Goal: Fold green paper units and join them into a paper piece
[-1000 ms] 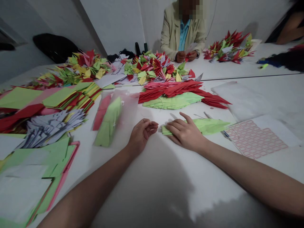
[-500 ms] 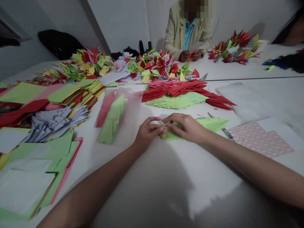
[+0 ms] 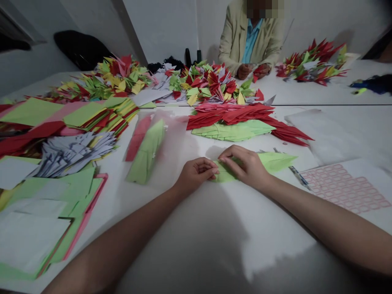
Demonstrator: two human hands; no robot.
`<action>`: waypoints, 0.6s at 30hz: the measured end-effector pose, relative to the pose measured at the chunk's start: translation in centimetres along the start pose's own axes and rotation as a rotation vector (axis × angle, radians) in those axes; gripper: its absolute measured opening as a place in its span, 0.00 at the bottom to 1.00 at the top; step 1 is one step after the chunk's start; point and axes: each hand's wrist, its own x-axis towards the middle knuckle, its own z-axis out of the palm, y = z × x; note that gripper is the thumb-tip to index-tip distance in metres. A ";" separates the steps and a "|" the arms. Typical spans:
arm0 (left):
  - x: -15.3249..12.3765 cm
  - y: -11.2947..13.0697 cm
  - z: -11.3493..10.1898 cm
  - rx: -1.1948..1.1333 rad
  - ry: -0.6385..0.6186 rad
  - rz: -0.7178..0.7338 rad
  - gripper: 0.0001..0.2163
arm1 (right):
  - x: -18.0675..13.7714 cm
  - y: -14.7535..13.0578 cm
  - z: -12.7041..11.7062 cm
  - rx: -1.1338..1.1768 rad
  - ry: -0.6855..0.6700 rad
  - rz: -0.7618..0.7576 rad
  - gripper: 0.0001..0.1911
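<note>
A light green folded paper piece (image 3: 269, 162) lies on the white table (image 3: 214, 228) in front of me. My left hand (image 3: 196, 173) has its fingers curled and pinches the paper's left end. My right hand (image 3: 245, 163) rests on top of the same piece, fingertips pressed on it close to my left fingers. The paper's pointed right end sticks out past my right hand.
A row of red and green folded pieces (image 3: 241, 120) lies just beyond my hands. A plastic bag with green and red paper (image 3: 147, 149) sits left. Paper stacks (image 3: 76, 118) and grey folded pieces (image 3: 70, 153) fill the left. A sticker sheet (image 3: 343, 188) and pen (image 3: 298, 175) lie right. A person (image 3: 251, 41) sits opposite.
My left hand moved right and closed on the green paper's end. My right hand slid from lying flat on the paper to pressing with the fingertips beside it.
</note>
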 end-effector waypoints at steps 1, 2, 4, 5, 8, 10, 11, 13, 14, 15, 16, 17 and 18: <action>0.0 0.1 0.0 0.015 -0.003 -0.003 0.12 | -0.1 0.0 0.0 0.004 0.027 -0.008 0.06; 0.0 0.2 0.0 0.030 -0.006 -0.006 0.12 | -0.3 0.1 0.0 0.010 0.045 -0.009 0.06; 0.0 0.3 0.0 0.070 -0.014 -0.016 0.11 | -0.7 0.2 0.2 0.034 0.051 0.026 0.05; 0.0 0.3 0.0 0.095 -0.020 -0.019 0.11 | -0.9 0.3 0.3 0.054 0.034 0.062 0.05; -0.1 0.2 -0.1 0.155 -0.033 -0.016 0.11 | -1.0 0.3 0.5 0.099 -0.071 0.193 0.07; 0.0 0.1 -0.2 0.159 -0.023 -0.001 0.11 | -0.6 0.1 0.1 0.075 -0.139 0.240 0.09; 0.0 0.0 -0.2 0.148 -0.010 0.010 0.11 | -0.2 0.1 -0.4 0.049 -0.174 0.235 0.10; 0.1 -0.1 -0.3 0.114 0.037 0.041 0.11 | 0.5 0.2 -2.0 0.015 -0.300 0.175 0.12; 0.1 -0.1 -0.4 0.094 0.069 0.058 0.11 | 0.8 0.4 -2.9 -0.011 -0.386 0.124 0.14; 0.2 -0.1 -0.4 0.070 0.105 0.076 0.10 | 1.0 0.7 -3.9 -0.042 -0.469 0.105 0.19; 0.2 -0.1 -0.5 0.043 0.140 0.092 0.10 | 1.1 1.1 -4.8 -0.093 -0.531 0.129 0.29; 0.3 -0.2 -0.6 0.014 0.173 0.105 0.10 | 1.1 1.5 -5.7 -0.155 -0.578 0.164 0.37; 0.4 -0.2 -0.8 -0.015 0.203 0.117 0.09 | 1.0 1.8 -6.4 -0.231 -0.608 0.194 0.42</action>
